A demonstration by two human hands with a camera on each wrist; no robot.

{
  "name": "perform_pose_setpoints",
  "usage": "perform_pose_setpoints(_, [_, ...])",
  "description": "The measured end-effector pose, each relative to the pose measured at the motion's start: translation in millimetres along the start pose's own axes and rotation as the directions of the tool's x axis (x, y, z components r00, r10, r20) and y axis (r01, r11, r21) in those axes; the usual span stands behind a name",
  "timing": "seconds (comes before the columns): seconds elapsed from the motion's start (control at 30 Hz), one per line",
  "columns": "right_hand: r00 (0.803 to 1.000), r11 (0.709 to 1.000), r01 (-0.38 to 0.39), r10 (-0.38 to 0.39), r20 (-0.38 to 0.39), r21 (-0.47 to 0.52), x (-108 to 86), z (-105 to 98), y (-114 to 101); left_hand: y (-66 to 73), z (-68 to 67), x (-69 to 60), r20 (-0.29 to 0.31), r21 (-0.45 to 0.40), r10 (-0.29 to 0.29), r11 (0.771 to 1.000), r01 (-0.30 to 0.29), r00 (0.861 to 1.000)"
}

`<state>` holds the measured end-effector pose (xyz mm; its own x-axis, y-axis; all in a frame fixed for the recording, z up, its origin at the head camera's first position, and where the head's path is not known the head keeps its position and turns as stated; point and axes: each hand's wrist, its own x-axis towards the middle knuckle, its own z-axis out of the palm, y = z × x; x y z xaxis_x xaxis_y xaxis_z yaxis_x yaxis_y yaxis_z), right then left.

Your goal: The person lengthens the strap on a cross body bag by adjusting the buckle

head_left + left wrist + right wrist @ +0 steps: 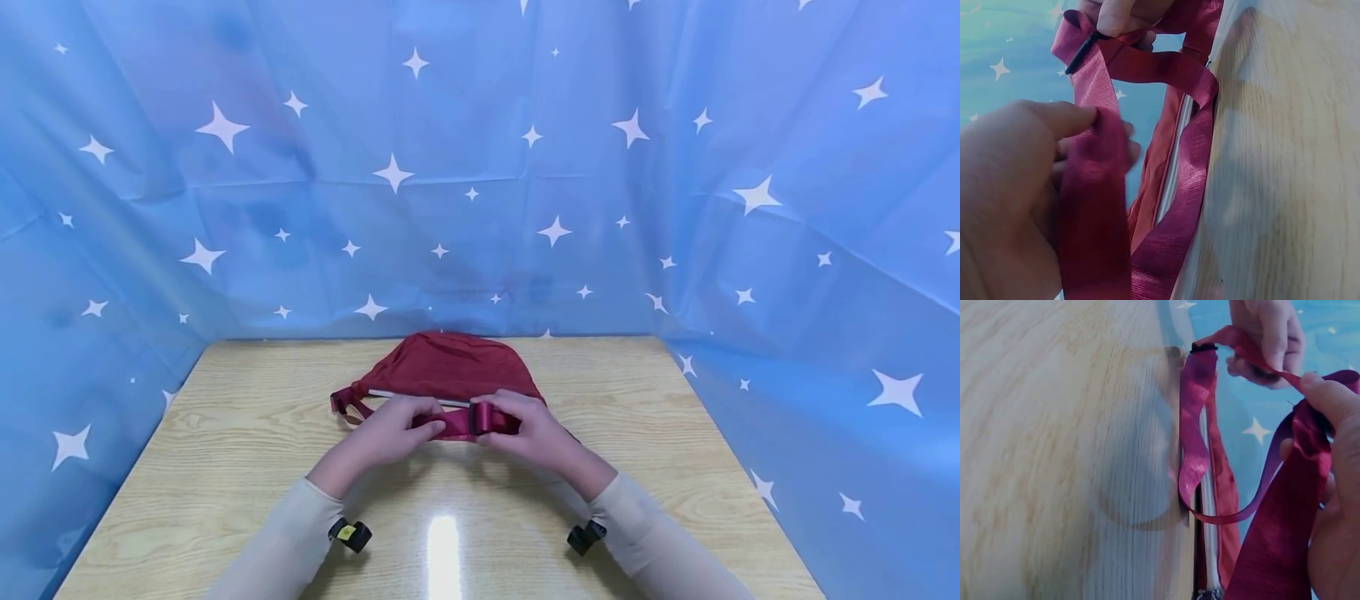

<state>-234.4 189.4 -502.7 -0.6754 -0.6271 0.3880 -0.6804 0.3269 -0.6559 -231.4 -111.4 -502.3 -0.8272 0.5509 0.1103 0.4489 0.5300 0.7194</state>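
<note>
Red strap (453,424) just on the near side of the red bag (457,367), left hand (393,429) grip pinching it, right hand (531,427) grip pinching it by the black slider (473,419), table (262,442) under bag, starry blue curtain (480,125) behind bag.

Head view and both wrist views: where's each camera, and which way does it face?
Head: worn on the head, facing forward and down at the red bag on the table; left hand, right hand and sleeves show.
Left wrist: on that wrist, facing the left fingers on the red strap; part of the right hand shows at top.
Right wrist: on that wrist, facing the right fingers; left hand shows beyond.
Shared: both wrist views show the strap and both hands.
</note>
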Motion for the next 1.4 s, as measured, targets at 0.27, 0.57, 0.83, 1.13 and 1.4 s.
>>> perform_pose_setpoints(0.27, [0.999,0.999,-0.028,0.027,0.032,0.017,1.8,1.1,-5.7,3.9,0.1,4.9,0.039,-0.127,0.049,0.991,-0.044,0.998])
perform_pose_setpoints(0.57, [0.998,0.999,-0.050,0.050,0.027,0.017,4.3,5.6,-8.2,17.9,7.7,14.0,0.048,-0.144,0.080,0.987,-0.072,0.996])
perform_pose_setpoints(0.83, [0.991,0.991,-0.126,0.125,0.038,0.039,3.6,2.4,-8.3,18.6,12.2,13.3,-0.043,0.006,0.124,0.992,-0.124,0.991])
perform_pose_setpoints(1.13, [0.997,0.979,0.078,-0.078,0.005,-0.190,16.9,-11.1,-28.4,16.6,14.9,13.4,-0.095,0.091,0.156,0.985,-0.147,0.983])
perform_pose_setpoints(1.4, [0.996,0.981,0.091,-0.093,-0.004,-0.172,23.5,-7.8,-35.5,15.4,16.2,15.3,-0.101,0.112,0.149,0.984,-0.138,0.984])
